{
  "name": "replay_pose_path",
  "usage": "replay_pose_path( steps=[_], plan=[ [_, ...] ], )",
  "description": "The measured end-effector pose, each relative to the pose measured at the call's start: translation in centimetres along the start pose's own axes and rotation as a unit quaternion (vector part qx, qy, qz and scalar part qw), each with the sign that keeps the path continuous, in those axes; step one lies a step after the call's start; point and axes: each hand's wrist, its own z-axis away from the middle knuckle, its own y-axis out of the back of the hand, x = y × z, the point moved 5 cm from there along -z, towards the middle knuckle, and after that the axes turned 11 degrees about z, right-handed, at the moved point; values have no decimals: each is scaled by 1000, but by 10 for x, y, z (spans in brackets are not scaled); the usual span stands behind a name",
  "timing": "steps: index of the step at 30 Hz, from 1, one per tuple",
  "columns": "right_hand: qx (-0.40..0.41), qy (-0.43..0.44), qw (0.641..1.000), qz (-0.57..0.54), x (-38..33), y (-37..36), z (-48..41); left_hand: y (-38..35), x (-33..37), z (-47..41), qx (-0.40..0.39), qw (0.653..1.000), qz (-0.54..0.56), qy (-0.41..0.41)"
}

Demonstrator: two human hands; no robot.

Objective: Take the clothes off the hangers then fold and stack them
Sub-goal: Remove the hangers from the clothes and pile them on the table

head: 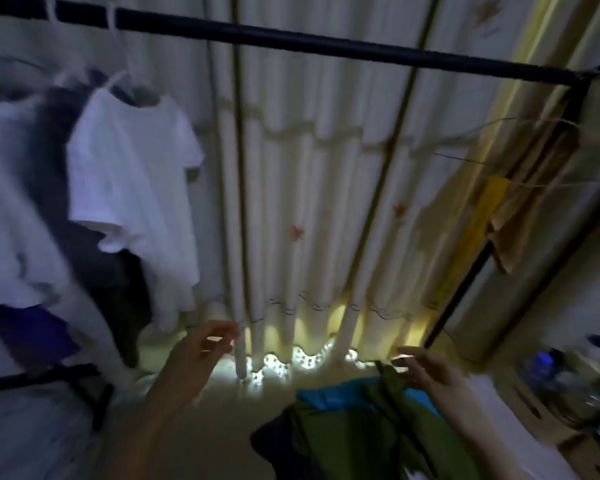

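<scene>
A white T-shirt [136, 188] hangs on its hanger from the black rail [326, 46], upper left. Below me lies a green garment [361, 434] over a blue one [329, 396]. My left hand [198, 355] hovers empty, fingers loosely curled; my right hand [426, 372] is spread, touching the green cloth's edge.

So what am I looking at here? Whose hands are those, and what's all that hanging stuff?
This one picture comes from a camera worn on a person's head, looking down. The left hand is open and holds nothing. The right hand is open too, right at the green garment lying on a heap with something blue; the blur hides whether it touches. Up top runs a black rail. A white T-shirt hangs from it on a hanger, with more clothes beside it. Behind is a curtain.
</scene>
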Motion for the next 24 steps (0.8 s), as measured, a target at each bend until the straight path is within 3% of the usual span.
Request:
replay_pose_path(
  steps=[5,12,19,24],
  plan=[
    [-92,76,992,-37,-100,-106,-60,162,21,23,183,982,14,-48],
    [-141,227,961,-72,-289,-207,-99,330,89,5,286,946,-36,-147],
    [-43,267,947,-175,-430,-225,-158,382,155,-105,289,933,-100,-189],
    [-74,278,949,-127,-477,-252,-179,372,162,-158,243,950,-101,-169]
  ],
)
